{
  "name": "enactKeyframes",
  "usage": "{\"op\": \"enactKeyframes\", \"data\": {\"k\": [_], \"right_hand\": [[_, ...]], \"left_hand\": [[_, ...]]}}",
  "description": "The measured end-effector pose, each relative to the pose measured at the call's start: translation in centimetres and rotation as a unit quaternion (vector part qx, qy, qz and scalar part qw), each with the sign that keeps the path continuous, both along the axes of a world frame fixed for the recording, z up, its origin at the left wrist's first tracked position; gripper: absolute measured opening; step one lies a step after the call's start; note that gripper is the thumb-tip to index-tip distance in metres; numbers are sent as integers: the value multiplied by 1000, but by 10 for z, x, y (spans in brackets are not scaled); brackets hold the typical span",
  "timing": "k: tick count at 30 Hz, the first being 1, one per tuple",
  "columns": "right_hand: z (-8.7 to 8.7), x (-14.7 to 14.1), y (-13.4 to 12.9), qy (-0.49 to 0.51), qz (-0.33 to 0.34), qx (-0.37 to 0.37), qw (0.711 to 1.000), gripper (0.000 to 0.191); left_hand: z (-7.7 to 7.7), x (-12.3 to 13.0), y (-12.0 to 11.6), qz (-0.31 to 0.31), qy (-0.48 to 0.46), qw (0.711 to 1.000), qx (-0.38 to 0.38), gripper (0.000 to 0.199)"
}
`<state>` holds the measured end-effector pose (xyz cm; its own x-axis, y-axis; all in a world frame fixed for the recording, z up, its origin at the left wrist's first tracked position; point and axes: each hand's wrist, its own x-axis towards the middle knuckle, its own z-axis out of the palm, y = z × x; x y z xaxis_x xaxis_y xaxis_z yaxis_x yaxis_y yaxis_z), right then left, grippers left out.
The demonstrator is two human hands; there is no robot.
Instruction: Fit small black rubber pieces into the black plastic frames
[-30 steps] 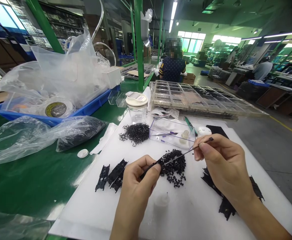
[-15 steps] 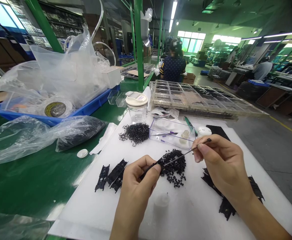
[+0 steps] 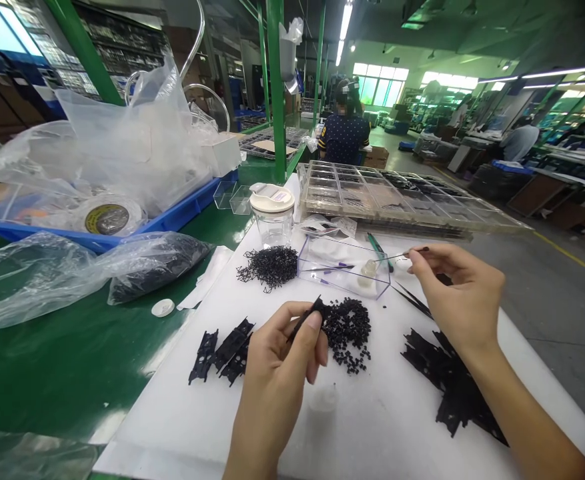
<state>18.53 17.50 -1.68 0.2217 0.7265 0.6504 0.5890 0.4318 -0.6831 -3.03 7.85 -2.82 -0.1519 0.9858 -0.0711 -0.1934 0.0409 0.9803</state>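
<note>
My left hand [image 3: 287,360] is closed around a flat black plastic part [image 3: 306,319], much of it hidden by my fingers. Just beyond lies a pile of small black pieces [image 3: 347,327]. Between my right thumb and fingers is a thin dark stick-like tool [image 3: 396,257]; whether it has a brush tip is too fine to see. My right hand [image 3: 457,293] is over the right side of the white board, and the tool points left to a small glass bottle [image 3: 367,272] in a clear plastic box [image 3: 317,257]. Tweezers [image 3: 415,300] lie beside that hand.
More black plastic parts lie at left [image 3: 227,350] and right [image 3: 447,380]. Behind are a heap of bent black pieces [image 3: 269,267], a lidded clear cup [image 3: 272,213] and a compartment tray [image 3: 397,200]. A blue bin [image 3: 172,210] with plastic bags stands left; a person [image 3: 345,133] sits beyond.
My right hand has moved up and right, taking the thin tool away from the black part towards the small bottle. The left hand has turned the part slightly. Tweezers now show at right.
</note>
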Motion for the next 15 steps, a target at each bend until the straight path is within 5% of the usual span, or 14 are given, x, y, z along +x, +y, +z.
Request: {"op": "enactKeyframes", "data": {"k": [8,15], "right_hand": [[-4,-3,11,-42,13,-55,997,9],[-7,-1,17,1,68,-146,987,31]], "left_hand": [[-2,7,-3,53,208,977,10,41],[-6,6,2,93,273,953,95,20]]}}
